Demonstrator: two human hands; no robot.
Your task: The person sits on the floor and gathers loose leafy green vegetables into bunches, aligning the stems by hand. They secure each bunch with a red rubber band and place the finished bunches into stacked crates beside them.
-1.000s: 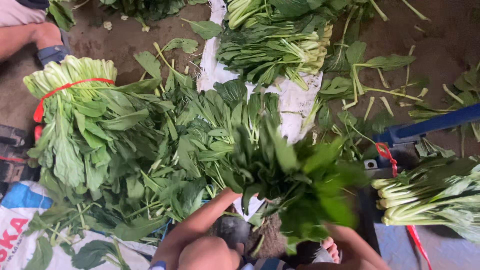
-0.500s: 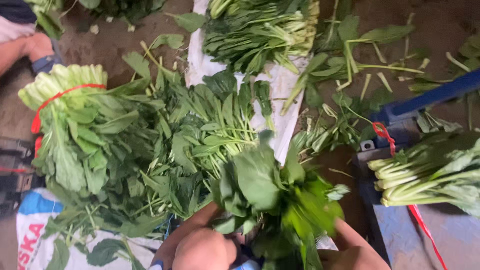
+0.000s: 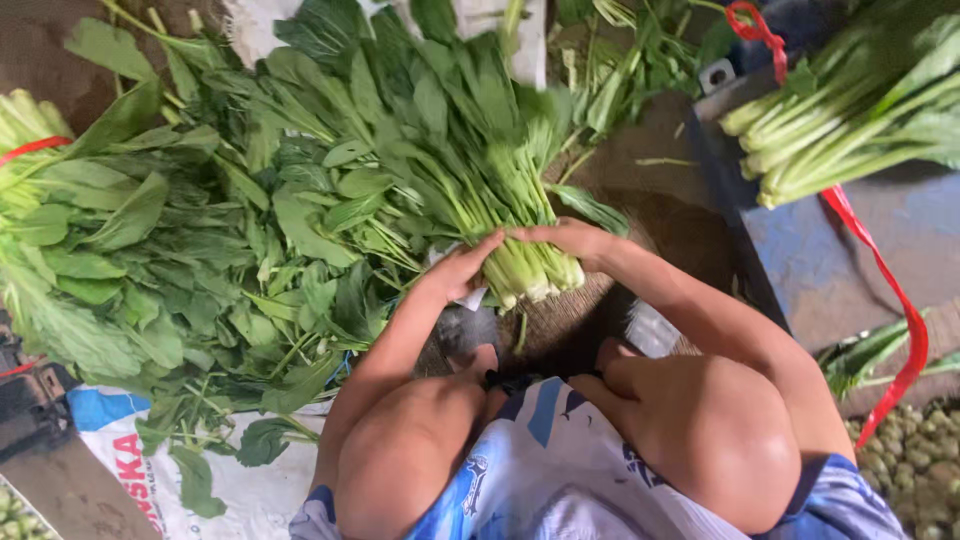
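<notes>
A bunch of leafy greens [image 3: 470, 150] with pale stalks lies in front of me, leaves pointing away, cut stem ends [image 3: 535, 275] toward me. My left hand [image 3: 462, 268] presses on the left side of the stem ends. My right hand [image 3: 568, 240] rests over their right side. Both hands close around the same bunch. My bare knees and blue and white shorts fill the bottom of the view.
Loose greens [image 3: 200, 250] are heaped on the left over a white printed sack [image 3: 130, 450]. A bundle tied with a red band [image 3: 30, 150] lies at the far left. Another stalky bunch [image 3: 850, 110] with a red strap [image 3: 880, 290] sits on a blue surface [image 3: 830, 270] at right.
The bunch was held up close with leaves toward the camera; now it lies flat on the ground, stems toward me. The view has tilted down onto my knees.
</notes>
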